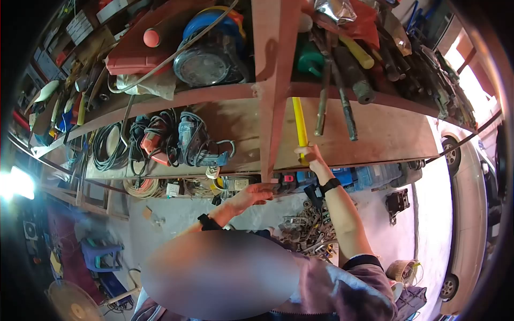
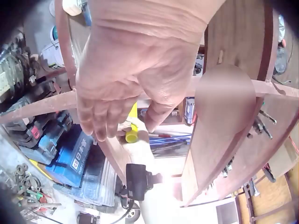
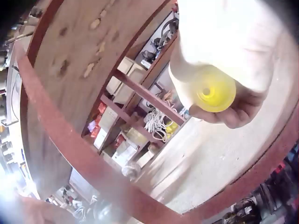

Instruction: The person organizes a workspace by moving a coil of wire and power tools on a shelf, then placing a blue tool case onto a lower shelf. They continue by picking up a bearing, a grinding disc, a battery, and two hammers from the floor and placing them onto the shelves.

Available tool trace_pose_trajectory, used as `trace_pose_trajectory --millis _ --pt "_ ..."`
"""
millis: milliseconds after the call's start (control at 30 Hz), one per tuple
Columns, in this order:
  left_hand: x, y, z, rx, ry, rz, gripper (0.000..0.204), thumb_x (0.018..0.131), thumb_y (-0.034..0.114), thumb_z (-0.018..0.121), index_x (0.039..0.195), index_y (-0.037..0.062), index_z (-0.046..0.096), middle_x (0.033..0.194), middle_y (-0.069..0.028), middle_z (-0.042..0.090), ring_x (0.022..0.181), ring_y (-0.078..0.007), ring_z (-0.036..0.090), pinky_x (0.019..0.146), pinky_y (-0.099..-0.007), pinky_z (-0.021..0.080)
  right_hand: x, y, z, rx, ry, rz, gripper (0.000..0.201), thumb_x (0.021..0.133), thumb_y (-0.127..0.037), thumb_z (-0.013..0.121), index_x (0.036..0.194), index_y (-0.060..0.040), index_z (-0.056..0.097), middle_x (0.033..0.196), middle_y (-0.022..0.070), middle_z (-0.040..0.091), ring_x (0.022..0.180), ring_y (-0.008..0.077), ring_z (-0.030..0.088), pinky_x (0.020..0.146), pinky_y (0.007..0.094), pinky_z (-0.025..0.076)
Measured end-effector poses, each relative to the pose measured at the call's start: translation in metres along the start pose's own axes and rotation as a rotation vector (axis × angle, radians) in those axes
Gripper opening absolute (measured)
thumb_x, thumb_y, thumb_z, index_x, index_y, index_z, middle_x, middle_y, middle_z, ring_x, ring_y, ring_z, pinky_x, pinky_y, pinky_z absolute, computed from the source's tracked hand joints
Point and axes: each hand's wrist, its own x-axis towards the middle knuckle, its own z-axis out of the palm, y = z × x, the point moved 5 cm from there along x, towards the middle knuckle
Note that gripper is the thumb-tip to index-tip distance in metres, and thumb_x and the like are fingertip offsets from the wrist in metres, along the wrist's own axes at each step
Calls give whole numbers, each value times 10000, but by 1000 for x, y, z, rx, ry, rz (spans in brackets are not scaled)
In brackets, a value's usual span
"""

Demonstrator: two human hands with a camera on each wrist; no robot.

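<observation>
A long yellow tube [image 1: 300,122] stands out over the middle shelf, and my right hand [image 1: 313,158] grips it near its lower end. In the right wrist view the round end of the yellow tube [image 3: 216,89] faces the camera, with the fingers of my right hand [image 3: 233,60] curled round it. My left hand [image 1: 251,197] is beside the shelf's upright post, its fingers extended and holding nothing. The left wrist view shows the palm of my left hand [image 2: 140,70], fingers loosely bent, with the yellow tube [image 2: 132,135] beyond it.
Power tools with cables [image 1: 195,140] lie on the middle shelf at the left. The red-brown post [image 1: 272,80] rises between my hands. Metal tools [image 1: 348,91] overhang the upper shelf at right. Blue cases [image 1: 375,175] stand below, near scattered metal parts [image 1: 308,224] on the floor.
</observation>
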Motion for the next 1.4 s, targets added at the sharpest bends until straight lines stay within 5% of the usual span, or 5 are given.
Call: trace_pose_trajectory --millis 167,367,933,1167,1400 --pt "11 -6 11 18 -15 -72 406 831 213 546 1190 58 436 1070 -16 532 952 -111 509 827 -253 403 7 18 -11 -131 -27 -9 272 665 -262 617 761 -10 577 704 86 592 690 211 576 605 324 434" --pt "25 -6 14 119 -27 -79 386 829 221 547 1168 63 453 1052 -24 540 927 -115 522 810 -248 413 -7 -17 -12 -1328 198 -180 414 655 -317 562 937 -18 510 804 159 617 771 324 594 692 376 464" --pt "42 -7 17 315 -14 -52 382 809 205 550 1136 20 480 1035 -30 558 880 -101 519 716 -240 414 -10 -4 -7 -1374 153 -108 603 739 -508 505 1085 -18 442 1031 193 534 949 282 537 758 383 431" --pt "9 -12 10 427 -107 37 386 813 153 540 1169 31 454 990 -39 581 845 -84 532 716 -210 410 -151 14 -55 -859 627 -654 233 771 -213 542 968 -89 541 793 115 576 726 301 569 605 377 448" --pt "-54 -85 -85 280 -43 -244 353 803 163 544 1132 47 490 951 -78 608 864 -124 571 697 -207 413 -405 291 -52 -948 575 499 274 699 -284 576 875 -74 566 818 172 591 766 347 566 667 414 457"
